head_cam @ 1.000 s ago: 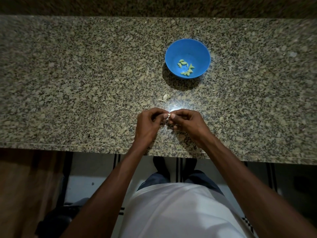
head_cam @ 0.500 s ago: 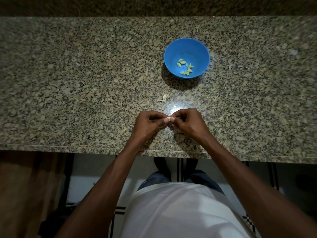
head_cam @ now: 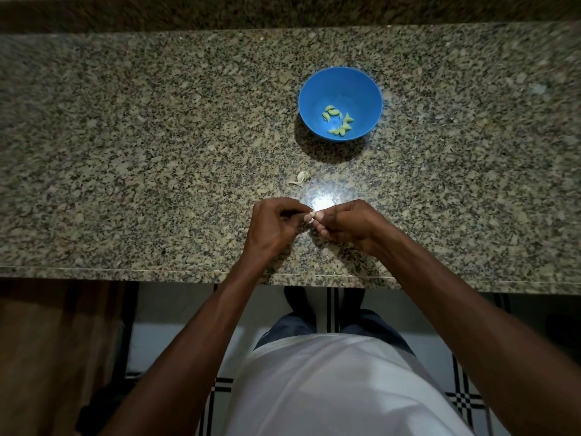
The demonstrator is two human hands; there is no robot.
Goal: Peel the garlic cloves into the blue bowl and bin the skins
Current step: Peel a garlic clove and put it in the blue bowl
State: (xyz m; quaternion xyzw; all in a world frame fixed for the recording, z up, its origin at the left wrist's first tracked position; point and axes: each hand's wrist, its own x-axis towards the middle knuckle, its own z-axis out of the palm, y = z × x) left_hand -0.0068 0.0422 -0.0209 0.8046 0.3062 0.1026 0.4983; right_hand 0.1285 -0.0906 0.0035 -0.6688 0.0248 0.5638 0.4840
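Observation:
A blue bowl (head_cam: 358, 89) stands on the granite counter (head_cam: 157, 152), beyond my hands, with several pale green peeled cloves (head_cam: 338, 119) in its bottom. My left hand (head_cam: 273, 228) and my right hand (head_cam: 349, 223) meet fingertip to fingertip just above the counter's near part. Between them they pinch one small whitish garlic clove (head_cam: 312, 214), mostly hidden by the fingers. A scrap of pale garlic skin (head_cam: 300, 178) lies on the counter between my hands and the bowl.
The counter's front edge (head_cam: 125, 272) runs just under my wrists, with tiled floor below. A bright light reflection sits on the stone right beyond my fingers. A raised dark ledge borders the counter at the back. No bin is in view.
Both hands stay together on the clove, with only small finger shifts. Bowl and skin scrap have not moved.

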